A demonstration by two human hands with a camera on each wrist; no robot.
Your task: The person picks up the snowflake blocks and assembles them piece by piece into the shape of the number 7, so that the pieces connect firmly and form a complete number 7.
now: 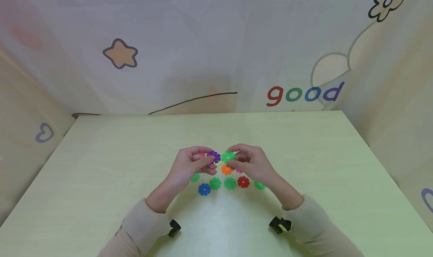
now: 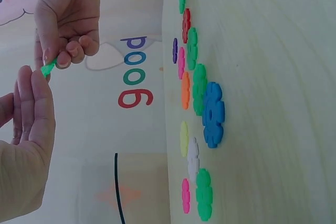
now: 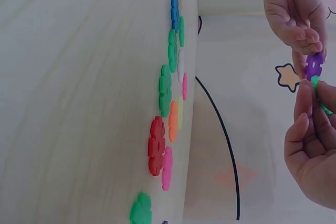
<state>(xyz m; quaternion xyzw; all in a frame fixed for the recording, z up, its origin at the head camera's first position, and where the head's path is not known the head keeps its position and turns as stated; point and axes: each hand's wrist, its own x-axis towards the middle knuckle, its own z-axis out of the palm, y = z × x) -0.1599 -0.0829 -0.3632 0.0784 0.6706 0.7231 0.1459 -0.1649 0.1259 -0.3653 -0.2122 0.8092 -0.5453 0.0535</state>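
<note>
Above the table, my left hand (image 1: 186, 165) pinches a purple notched plastic disc (image 1: 214, 157) between thumb and fingers. My right hand (image 1: 255, 163) holds a green notched disc (image 1: 228, 157) the same way. Both discs are upright and face each other edge to edge. In the right wrist view the rim of the purple disc (image 3: 314, 65) meets or overlaps the green disc (image 3: 315, 81); I cannot tell whether their slots are joined. From the left wrist, only a sliver of the green disc (image 2: 49, 68) shows between the fingertips, and the purple one is hidden.
More notched discs lie flat below the hands, among them blue (image 1: 204, 189), red (image 1: 243, 182), orange (image 1: 226, 169) and several green ones (image 1: 230, 183). White (image 2: 193, 159), yellow (image 2: 184, 139) and pink (image 2: 186, 195) discs lie there too. A printed cloth (image 1: 203, 43) hangs behind the pale table (image 1: 101, 167).
</note>
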